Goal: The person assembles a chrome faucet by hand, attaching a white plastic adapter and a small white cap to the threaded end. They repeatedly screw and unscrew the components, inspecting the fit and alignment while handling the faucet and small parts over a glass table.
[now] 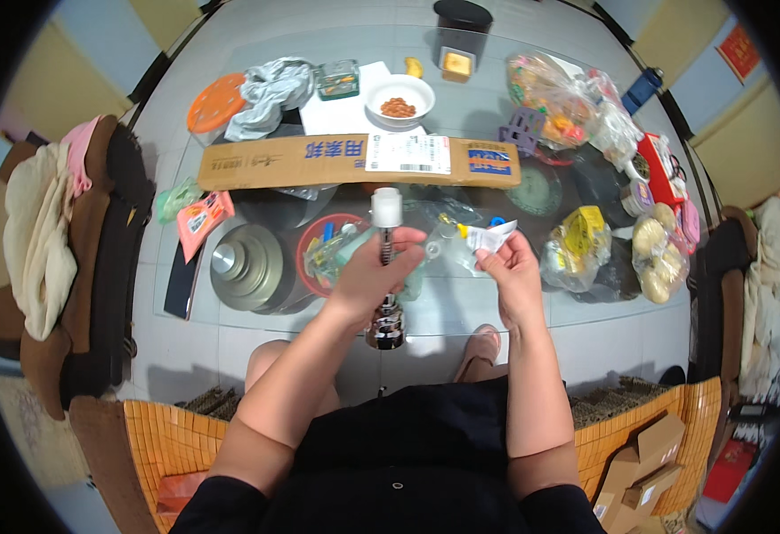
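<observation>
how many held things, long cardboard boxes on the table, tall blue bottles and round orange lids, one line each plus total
Held things: 2 (silver, white-topped object in the left hand; white, yellow-tipped object in the right hand)
Long cardboard box: 1
Tall blue bottle: 1
Round orange lid: 1
Total: 5

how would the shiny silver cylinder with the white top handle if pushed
The shiny silver cylinder with a white top could be slippery, given its glossy surface. Its tall, narrow shape suggests it may tip; its rounded body might roll.
</observation>
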A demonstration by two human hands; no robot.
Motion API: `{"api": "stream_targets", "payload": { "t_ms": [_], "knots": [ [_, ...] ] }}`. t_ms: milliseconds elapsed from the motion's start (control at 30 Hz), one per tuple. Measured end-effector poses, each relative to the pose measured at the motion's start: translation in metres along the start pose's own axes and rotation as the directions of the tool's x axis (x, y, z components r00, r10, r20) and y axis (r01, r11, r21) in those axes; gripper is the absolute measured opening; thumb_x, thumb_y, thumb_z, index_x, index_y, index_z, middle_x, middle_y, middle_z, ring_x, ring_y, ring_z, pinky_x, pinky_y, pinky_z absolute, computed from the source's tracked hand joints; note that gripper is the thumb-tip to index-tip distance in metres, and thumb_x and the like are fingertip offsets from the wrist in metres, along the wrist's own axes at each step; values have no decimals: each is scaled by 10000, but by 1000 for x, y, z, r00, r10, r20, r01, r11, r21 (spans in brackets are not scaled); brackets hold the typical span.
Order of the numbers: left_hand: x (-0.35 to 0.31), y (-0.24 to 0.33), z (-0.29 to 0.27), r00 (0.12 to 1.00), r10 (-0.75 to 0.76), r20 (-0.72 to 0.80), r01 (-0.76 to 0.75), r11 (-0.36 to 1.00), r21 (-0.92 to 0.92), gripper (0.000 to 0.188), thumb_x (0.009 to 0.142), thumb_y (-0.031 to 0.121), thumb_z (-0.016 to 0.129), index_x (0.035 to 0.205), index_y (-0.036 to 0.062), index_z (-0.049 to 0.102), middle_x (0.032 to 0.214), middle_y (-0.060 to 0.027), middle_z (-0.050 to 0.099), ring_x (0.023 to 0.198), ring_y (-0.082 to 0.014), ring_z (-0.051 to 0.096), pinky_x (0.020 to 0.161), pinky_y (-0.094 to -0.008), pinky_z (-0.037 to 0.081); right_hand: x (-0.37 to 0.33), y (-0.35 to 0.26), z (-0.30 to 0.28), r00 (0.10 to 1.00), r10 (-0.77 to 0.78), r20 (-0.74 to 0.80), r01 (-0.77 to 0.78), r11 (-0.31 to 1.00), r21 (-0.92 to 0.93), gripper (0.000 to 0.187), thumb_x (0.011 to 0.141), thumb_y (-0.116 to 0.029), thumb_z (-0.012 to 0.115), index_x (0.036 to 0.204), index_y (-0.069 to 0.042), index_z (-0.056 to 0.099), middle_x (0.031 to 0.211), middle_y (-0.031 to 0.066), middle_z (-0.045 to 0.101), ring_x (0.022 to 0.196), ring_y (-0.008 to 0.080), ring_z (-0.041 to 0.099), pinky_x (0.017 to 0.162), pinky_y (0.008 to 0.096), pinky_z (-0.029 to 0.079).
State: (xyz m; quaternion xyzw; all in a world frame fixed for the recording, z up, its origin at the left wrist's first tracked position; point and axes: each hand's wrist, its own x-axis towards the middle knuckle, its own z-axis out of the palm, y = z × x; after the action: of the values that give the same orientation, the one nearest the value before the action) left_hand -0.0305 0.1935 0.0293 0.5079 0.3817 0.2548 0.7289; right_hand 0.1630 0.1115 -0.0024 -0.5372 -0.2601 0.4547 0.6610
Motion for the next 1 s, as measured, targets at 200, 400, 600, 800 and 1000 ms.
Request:
{"api": "stream_targets", "payload": {
  "t_ms": [200,400,600,800,1000],
  "knots": [
    [5,-9,11,999,36,28,-37,999,23,329,858,200,645,1146,59,567,905,29,593,602,-23,418,519,-176,329,-8,13,27,982,138,132,-127,988,-89,426,792,42,648,1187,-10,497,897,9,616,779,37,564,714,169,435],
    [16,-26,0,996,10,-91,3,989,150,246,861,181,643,1034,18,577,871,5,587,633,-23,437,530,-186,342,-8,16,34,988,138,71,-140,990,24,477,801,50,631,1239,-14,454,876,11,602,760,46,564,688,181,448],
    [19,-39,3,991,131,-9,-129,983,127,301,867,215,621,1061,-11,587,899,-57,641,812,-115,574,721,-249,445,7,21,10,992,-113,-48,102,974,-201,480,785,85,596,1234,-13,459,909,28,602,708,42,542,668,188,455],
    [15,-25,-4,1000,20,-17,-16,970,244,256,920,197,552,1150,86,564,952,12,628,652,-16,428,551,-179,350,17,14,-46,979,-77,-190,7,939,-343,434,785,56,604,1200,10,485,850,38,647,690,57,554,649,202,449],
    [7,-15,5,999,-32,43,19,961,275,300,922,173,555,1209,91,535,924,24,504,622,-27,394,545,-192,349,22,18,-94,963,-112,-244,-49,821,-569,437,803,48,593,1224,5,485,883,46,640,754,90,580,665,223,470]
  ]
}}
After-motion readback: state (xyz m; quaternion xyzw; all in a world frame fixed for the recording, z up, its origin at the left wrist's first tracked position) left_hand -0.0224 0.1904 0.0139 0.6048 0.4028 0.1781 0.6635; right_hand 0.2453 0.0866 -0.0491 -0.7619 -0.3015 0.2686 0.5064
